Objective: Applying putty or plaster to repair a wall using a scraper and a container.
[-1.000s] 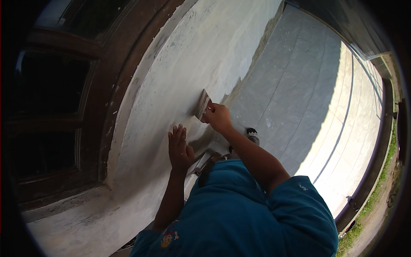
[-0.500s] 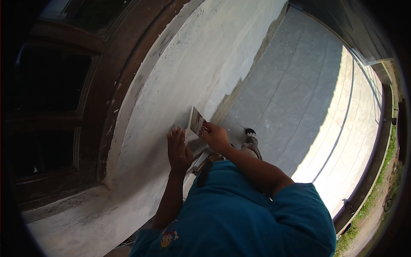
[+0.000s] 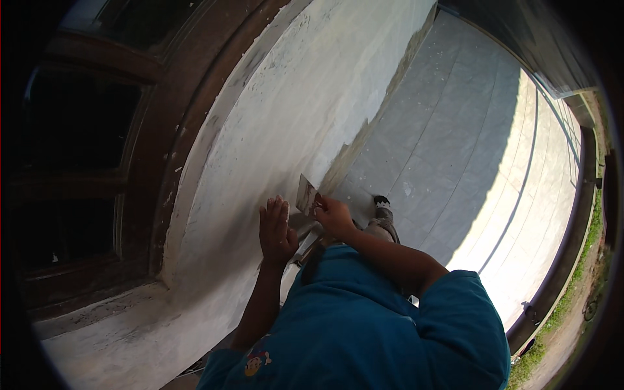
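The right hand (image 3: 336, 218) pinches the handle of a putty knife (image 3: 303, 194), its blade beside the wall (image 3: 260, 140). The left hand (image 3: 278, 234) is flat, fingers extended, near the wall; contact is unclear. Most of the wall looks whitened; a bare-looking strip (image 3: 346, 159) remains along the tile floor (image 3: 429, 149). No container is discernible.

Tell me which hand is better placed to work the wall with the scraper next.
Likely the right hand: it grips the scraper, close to the wall. The left hand is opened out and grips nothing visible.
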`<move>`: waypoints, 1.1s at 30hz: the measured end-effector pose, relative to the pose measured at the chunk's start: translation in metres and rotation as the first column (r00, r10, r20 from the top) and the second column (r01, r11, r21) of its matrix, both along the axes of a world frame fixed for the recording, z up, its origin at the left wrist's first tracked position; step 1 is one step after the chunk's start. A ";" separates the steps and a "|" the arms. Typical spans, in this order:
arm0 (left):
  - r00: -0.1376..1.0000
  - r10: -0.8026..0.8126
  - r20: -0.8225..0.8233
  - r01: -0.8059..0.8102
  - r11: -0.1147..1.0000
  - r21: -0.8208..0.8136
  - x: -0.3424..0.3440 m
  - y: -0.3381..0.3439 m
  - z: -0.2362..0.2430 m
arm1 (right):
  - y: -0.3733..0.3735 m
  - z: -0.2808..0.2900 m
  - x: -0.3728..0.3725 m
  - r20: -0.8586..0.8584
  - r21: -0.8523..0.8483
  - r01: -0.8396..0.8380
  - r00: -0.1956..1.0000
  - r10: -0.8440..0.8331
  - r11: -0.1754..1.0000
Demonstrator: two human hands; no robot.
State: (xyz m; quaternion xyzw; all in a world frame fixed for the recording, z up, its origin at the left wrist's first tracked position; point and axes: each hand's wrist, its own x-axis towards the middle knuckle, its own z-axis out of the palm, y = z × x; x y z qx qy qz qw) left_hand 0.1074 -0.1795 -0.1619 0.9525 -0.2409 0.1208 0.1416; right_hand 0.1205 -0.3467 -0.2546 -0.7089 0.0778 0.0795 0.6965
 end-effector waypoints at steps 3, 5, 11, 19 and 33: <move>1.000 -0.017 -0.014 0.017 1.000 -0.003 0.001 -0.001 0.000 | -0.010 0.014 0.041 -0.176 0.080 0.193 0.968 -0.177 0.978; 0.999 -0.028 -0.017 0.028 1.000 -0.012 0.001 -0.007 -0.001 | 0.000 0.025 0.061 -0.094 0.038 0.161 0.983 -0.157 0.986; 0.999 -0.023 0.045 0.025 0.999 -0.038 -0.002 -0.003 0.004 | -0.002 0.039 0.020 -0.062 0.192 0.011 0.998 0.001 0.981; 0.992 -0.072 -0.107 0.069 0.997 -0.031 0.028 -0.039 0.011 | -0.091 -0.008 0.066 -0.310 0.288 0.455 0.877 -0.367 0.843; 0.998 0.048 -0.050 -0.046 0.998 0.034 0.108 -0.123 0.027 | -0.132 0.028 0.241 -0.144 -0.106 0.323 0.931 -0.335 0.941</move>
